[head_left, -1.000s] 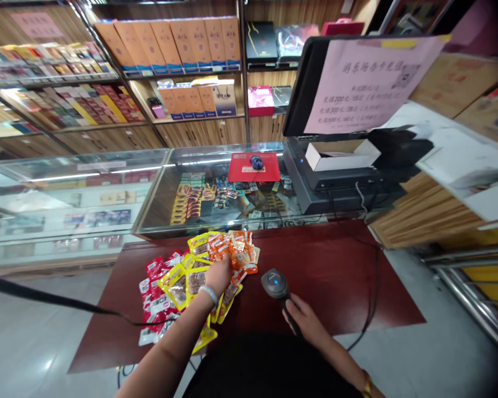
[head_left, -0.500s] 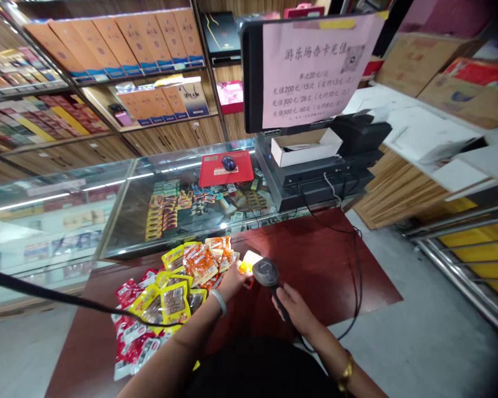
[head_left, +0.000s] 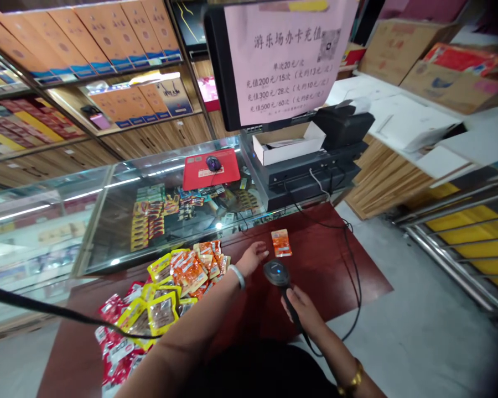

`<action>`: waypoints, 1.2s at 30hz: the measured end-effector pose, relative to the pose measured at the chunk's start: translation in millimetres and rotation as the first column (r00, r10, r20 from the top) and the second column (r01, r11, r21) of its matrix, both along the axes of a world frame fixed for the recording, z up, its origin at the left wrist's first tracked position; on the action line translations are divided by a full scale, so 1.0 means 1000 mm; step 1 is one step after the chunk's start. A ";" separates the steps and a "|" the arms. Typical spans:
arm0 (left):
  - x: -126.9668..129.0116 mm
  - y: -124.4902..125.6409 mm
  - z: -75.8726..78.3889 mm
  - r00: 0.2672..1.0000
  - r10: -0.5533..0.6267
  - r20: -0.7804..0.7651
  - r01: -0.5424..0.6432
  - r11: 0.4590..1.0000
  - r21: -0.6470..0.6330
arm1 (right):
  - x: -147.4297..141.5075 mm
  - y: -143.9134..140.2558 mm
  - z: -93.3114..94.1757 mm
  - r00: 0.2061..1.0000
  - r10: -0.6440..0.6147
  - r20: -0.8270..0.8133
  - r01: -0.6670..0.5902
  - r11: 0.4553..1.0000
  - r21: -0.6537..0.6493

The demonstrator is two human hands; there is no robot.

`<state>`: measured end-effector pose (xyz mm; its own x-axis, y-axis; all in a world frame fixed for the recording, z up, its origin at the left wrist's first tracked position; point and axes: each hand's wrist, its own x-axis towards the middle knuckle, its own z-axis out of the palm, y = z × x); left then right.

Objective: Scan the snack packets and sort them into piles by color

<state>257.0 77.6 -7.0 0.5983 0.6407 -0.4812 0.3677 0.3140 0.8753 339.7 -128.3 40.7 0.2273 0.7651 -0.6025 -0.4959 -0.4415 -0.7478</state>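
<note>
My right hand point(head_left: 302, 309) is wrapped round the handle of a dark barcode scanner point(head_left: 279, 274), its head tilted toward the tabletop. A single orange snack packet point(head_left: 281, 243) lies flat on the red-brown table, just beyond the scanner. My left hand point(head_left: 254, 257) is to the left of that packet, apart from it, with its fingers loosely curled and nothing in them. Beside my left forearm is a heap of snack packets: orange ones point(head_left: 191, 272), yellow ones point(head_left: 162, 314) and red ones point(head_left: 116, 354).
The scanner's black cable point(head_left: 360, 287) loops over the table's right side. Behind stand a glass display counter point(head_left: 108, 215) with a red mouse pad point(head_left: 191, 171), and a monitor bearing a pink sign point(head_left: 290, 66). A metal railing point(head_left: 448, 260) is at the right; a dark strap point(head_left: 66, 312) crosses the left.
My left hand has let go of the orange packet, which now lies alone on the table, and has drawn back leftward. The scanner's bright light on the packet is gone.
</note>
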 end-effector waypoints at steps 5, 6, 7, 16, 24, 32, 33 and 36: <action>-0.071 0.009 0.007 0.864 -0.050 -0.501 0.257 0.900 0.353 | -0.008 0.009 -0.001 0.996 0.076 0.043 -0.076 0.997 0.000; -0.088 0.008 0.009 0.800 -0.029 -0.599 0.325 0.861 0.392 | -0.011 0.012 -0.002 0.995 0.094 0.040 -0.095 0.996 0.002; -0.103 0.007 0.011 0.732 0.002 -0.682 0.384 0.825 0.415 | -0.015 0.015 -0.003 0.993 0.113 0.034 -0.113 0.994 0.004; -0.123 0.023 0.021 0.525 0.028 -0.850 0.604 0.692 0.396 | -0.047 0.031 -0.010 0.966 0.254 0.053 -0.256 0.966 0.043; -0.115 0.043 0.027 0.582 -0.096 -0.808 0.707 0.550 0.444 | -0.047 0.027 -0.002 0.975 0.207 0.076 -0.209 0.978 0.020; -0.106 0.040 0.036 0.758 0.089 -0.647 0.405 0.713 0.572 | -0.039 0.016 -0.011 0.993 0.118 0.018 -0.117 0.993 -0.016; -0.105 0.039 0.033 0.782 0.096 -0.616 0.331 0.774 0.540 | -0.038 0.017 -0.010 0.993 0.113 0.017 -0.113 0.993 -0.015; -0.105 0.031 0.016 0.846 0.210 -0.490 0.028 0.900 0.435 | -0.037 0.018 -0.005 0.994 0.106 0.008 -0.106 0.994 0.002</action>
<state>151.9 109.0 9.4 0.2677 0.8861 -0.3783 0.7859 0.0263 0.6178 303.1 -110.0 35.3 0.1498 0.7868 -0.5988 -0.4407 -0.4890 -0.7528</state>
